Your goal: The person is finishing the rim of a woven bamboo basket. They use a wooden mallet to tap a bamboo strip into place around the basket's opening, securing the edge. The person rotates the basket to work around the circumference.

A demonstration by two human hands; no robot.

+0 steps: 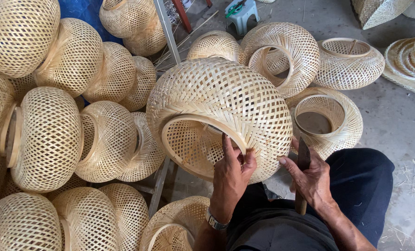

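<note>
Concrete floor (393,121), grey, littered with thin bamboo shavings. Left side: a heap of woven bamboo lampshades (49,135), rounded, pale straw colour, stacked against one another from top to bottom of view. More finished shades (305,56) stand behind and right of the work, openings showing their ring rims. Far right edge: a stack of flat woven discs (410,62). Small pale plastic stool (241,13) at top centre.

Centre: the worked lampshade (219,100), largest in view, dome-shaped, tilted so its rimmed opening faces down-left toward the person. It sits just above the person's lap, dark trousers (361,181) below.

Left hand (230,174): grip pinching the shade's lower rim, thumb up inside the opening, fingers curled over the outer weave. Wristwatch (215,221) on that wrist.

Right hand (312,179): grip pressed together around the handle of a dark-bladed knife (303,155), blade pointing up, close beside the shade's lower right edge; index fingertip touches the weave. Whether the blade itself meets the weave cannot be told.
</note>
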